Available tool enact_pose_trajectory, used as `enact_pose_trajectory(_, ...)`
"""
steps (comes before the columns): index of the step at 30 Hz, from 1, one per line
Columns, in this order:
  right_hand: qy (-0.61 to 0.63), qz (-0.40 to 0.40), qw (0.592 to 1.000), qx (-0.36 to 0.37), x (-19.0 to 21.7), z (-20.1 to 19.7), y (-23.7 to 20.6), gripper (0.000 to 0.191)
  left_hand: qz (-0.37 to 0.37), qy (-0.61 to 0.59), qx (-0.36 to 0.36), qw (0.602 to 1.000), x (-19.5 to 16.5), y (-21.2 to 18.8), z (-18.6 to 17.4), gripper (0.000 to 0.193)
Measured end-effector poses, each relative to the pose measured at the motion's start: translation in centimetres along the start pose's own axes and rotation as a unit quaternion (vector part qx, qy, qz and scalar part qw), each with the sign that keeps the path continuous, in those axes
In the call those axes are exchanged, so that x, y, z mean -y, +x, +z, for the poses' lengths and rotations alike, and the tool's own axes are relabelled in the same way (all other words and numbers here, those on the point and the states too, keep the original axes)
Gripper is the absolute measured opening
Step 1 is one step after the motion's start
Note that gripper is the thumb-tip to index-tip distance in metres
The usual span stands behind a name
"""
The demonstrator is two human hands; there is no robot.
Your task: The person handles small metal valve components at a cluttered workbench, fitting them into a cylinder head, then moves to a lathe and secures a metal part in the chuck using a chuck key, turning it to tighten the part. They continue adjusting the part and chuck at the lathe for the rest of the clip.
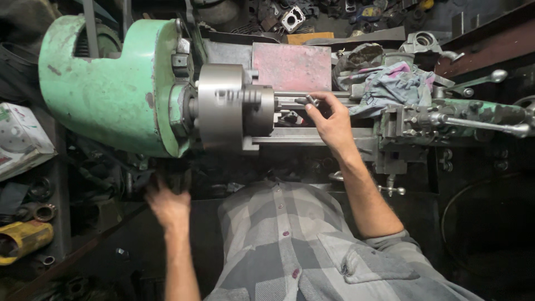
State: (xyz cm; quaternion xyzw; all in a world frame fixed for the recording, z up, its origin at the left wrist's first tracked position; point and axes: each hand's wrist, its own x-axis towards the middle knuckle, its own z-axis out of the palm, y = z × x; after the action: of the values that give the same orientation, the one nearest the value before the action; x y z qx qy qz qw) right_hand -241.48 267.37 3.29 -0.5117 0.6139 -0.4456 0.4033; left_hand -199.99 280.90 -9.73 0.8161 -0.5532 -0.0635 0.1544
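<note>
I stand at a green metal lathe point(106, 89) with a grey steel chuck point(231, 106). A thin steel rod point(290, 95) sticks out of the chuck to the right. My right hand point(331, 120) reaches over the bed and pinches a small dark metal piece point(311, 101) at the rod, close to the chuck's jaws. My left hand point(167, 203) is low under the headstock, its fingers closed around a dark lever or knob point(177, 177) that is partly hidden in shadow.
The tool carriage point(412, 125) with long steel handles point(490, 125) sits to the right, crumpled rags point(390, 83) behind it. A reddish metal plate point(292, 64) stands at the back. Scrap parts fill the top. A yellow part point(22, 239) and a box point(19, 136) lie left.
</note>
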Motion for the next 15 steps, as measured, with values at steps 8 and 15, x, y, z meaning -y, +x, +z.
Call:
enact_pose_trajectory(8, 0.057, 0.003, 0.998, -0.01, -1.6, -0.6, 0.0, 0.022, 0.117, 0.053, -0.116, 0.985, -5.6, 1.8, -4.9, 0.055)
enact_pose_trajectory(15, 0.073, 0.022, 0.997, -0.028, -2.2, -1.0, -0.3, 0.022, 0.165, -0.252, -0.145, 0.942, -12.0, 2.1, -6.9, 0.015)
